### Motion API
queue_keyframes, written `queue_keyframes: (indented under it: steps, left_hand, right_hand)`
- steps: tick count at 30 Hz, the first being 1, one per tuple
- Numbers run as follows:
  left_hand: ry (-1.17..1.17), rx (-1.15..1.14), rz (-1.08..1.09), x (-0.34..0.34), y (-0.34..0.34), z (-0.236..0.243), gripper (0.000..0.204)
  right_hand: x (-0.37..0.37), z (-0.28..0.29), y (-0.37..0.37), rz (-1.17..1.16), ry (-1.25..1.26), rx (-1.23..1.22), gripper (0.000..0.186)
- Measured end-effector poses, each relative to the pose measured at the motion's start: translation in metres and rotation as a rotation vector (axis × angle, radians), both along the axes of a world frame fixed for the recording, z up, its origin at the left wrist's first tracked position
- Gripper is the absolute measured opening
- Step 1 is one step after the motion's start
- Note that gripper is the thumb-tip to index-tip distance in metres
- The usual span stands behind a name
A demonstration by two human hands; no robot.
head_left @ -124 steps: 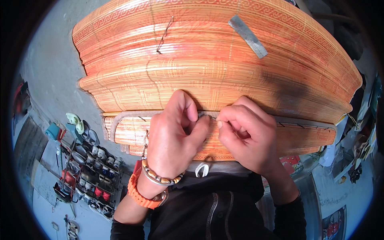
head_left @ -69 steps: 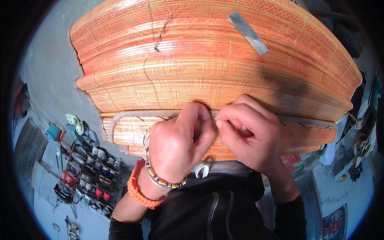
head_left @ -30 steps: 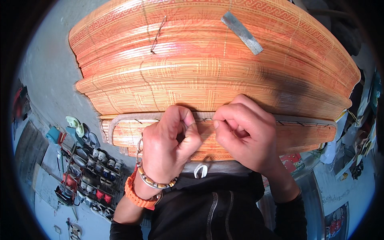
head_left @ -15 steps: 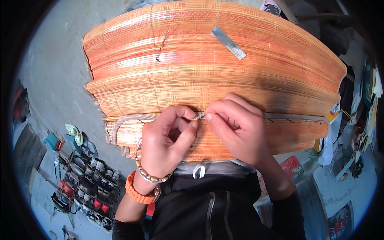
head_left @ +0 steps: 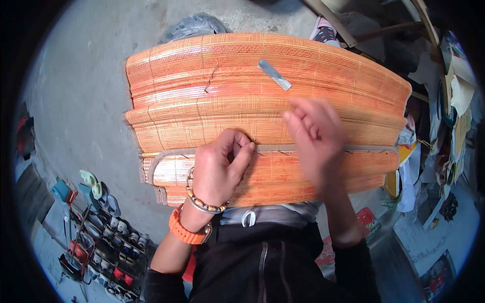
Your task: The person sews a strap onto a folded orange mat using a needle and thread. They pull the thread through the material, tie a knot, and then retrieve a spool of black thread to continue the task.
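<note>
A folded orange woven mat [head_left: 227, 111] lies across my lap in stacked layers. A grey fabric binding [head_left: 369, 148] with dark stitches runs along one layer's edge. My left hand [head_left: 217, 171], wearing a bead bracelet and an orange wristband [head_left: 184, 232], pinches that binding with thumb and forefinger. My right hand [head_left: 316, 144] is lifted just above the binding, blurred, with its fingers bunched; whether it holds anything is hidden. A grey strip of tape [head_left: 274, 74] and a loose dark thread [head_left: 209, 83] sit on the mat's upper layers.
Grey concrete floor [head_left: 86, 91] lies to the left. A rack of small coloured items [head_left: 96, 227] stands at lower left. A plastic bag [head_left: 192, 25] and a shoe [head_left: 323, 33] lie beyond the mat. Papers and clutter [head_left: 449, 101] crowd the right side.
My right hand has left the seam where both hands were pinching and risen up and to the right. The left hand stays on the binding. The view has shifted, showing more of the mat.
</note>
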State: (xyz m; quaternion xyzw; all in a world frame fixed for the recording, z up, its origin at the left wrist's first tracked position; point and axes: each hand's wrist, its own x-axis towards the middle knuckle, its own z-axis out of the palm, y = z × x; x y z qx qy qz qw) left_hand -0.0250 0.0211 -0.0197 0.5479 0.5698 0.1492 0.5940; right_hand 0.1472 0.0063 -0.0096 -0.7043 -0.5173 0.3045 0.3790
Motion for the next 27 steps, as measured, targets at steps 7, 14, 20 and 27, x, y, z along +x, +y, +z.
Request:
queue_keyframes:
  steps: [7, 14, 20, 27]
  left_hand:
    - [-0.088, -0.227, -0.017, -0.005, 0.011, 0.012, 0.011]
    - [-0.143, -0.331, -0.014, -0.015, 0.015, 0.010, 0.011]
    - [-0.149, -0.397, 0.008, -0.014, 0.019, 0.014, 0.012]
    - [-0.113, -0.317, -0.005, -0.014, 0.014, 0.012, 0.011]
  right_hand:
    - [0.006, -0.017, 0.042, 0.116, -0.496, 0.013, 0.007]
    - [0.010, -0.016, 0.046, 0.084, -0.160, -0.006, 0.010]
    - [-0.017, 0.022, -0.021, -0.117, 0.572, -0.349, 0.008]
    - [-0.048, 0.008, -0.048, -0.117, 0.650, -0.424, 0.007]
